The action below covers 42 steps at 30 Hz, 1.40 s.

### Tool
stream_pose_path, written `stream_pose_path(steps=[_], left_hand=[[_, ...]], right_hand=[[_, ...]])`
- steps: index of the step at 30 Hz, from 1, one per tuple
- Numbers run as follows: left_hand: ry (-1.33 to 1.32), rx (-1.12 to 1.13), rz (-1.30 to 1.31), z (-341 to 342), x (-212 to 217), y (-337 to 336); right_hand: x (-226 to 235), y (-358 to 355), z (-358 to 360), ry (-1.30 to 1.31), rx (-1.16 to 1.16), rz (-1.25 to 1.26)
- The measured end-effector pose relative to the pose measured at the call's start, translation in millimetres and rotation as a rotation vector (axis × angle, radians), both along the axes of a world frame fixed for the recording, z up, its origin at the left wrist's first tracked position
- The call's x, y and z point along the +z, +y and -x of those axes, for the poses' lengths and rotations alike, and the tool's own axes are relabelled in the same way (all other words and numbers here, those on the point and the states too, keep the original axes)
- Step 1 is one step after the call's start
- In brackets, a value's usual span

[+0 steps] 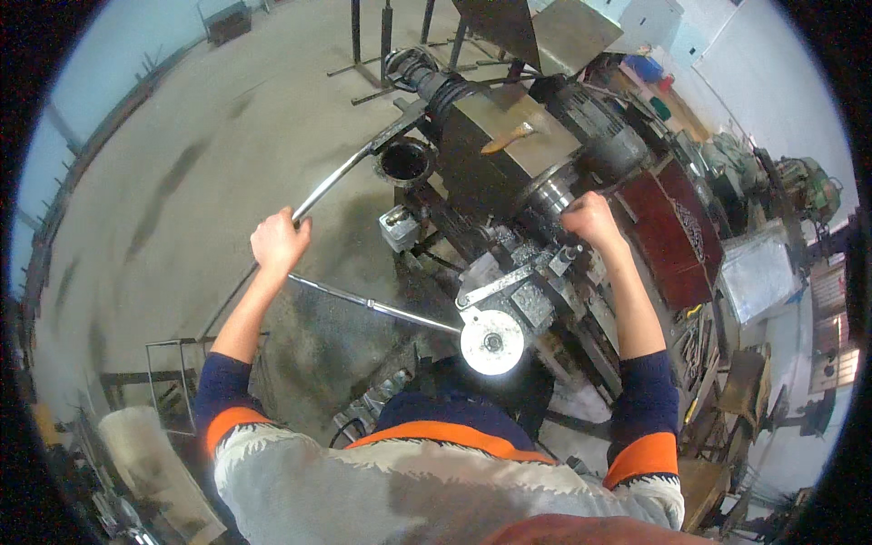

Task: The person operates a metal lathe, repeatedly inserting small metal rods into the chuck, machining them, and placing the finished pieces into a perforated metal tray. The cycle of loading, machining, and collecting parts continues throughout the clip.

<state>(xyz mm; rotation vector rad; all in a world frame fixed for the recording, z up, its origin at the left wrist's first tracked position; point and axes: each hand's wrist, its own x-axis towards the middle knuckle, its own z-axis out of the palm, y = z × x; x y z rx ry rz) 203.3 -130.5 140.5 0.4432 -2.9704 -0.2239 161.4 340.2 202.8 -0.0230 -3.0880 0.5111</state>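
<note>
My left hand (280,241) is wrapped around a long metal bar (338,179), which slants up to the far left end of a lathe (490,177). My right hand (592,221) is closed beside the shiny round chuck (550,193). Whatever its fingers hold, if anything, is hidden. Between the hands and my body sits the tool carriage (531,304), with a bright round disc (492,342) on its near side. A second metal rod (372,304) runs from below my left hand toward that disc. A wooden-handled brush (507,139) lies on the headstock cover.
Behind the chuck is a dark motor (599,132). To the right stand a dark red panel (670,238), a silvery sheet (759,274) and several loose tools (698,354). A round dark opening (406,162) juts out at the lathe's left. Concrete floor (200,173) stretches leftward.
</note>
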Motion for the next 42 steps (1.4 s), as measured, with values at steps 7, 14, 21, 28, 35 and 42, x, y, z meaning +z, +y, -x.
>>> stream_pose_path(steps=[7,14,21,28,35,42], left_hand=[[0.279,-0.465,-0.067,8.3,47.2,23.7],[-0.277,-0.986,-1.53,14.7,89.6,227.8],[-0.5,-0.89,-1.967,-4.7,66.2,295.3],[-0.268,-1.081,-1.34,-8.3,78.6,279.3],[0.009,-1.052,-0.694,35.1,87.8,197.1],[0.278,-0.558,0.041,31.9,66.3,17.0]], right_hand=[[42.9,10.7,-47.2,0.43,0.304,0.226],[46.0,-45.3,-97.1,0.702,0.511,0.381],[24.6,-29.3,-119.4,0.871,0.372,0.247],[20.6,-26.9,-124.5,0.672,0.389,0.257],[24.0,9.1,-60.2,0.277,0.129,0.067],[-11.2,17.0,-10.3,-0.078,-0.043,0.14]])
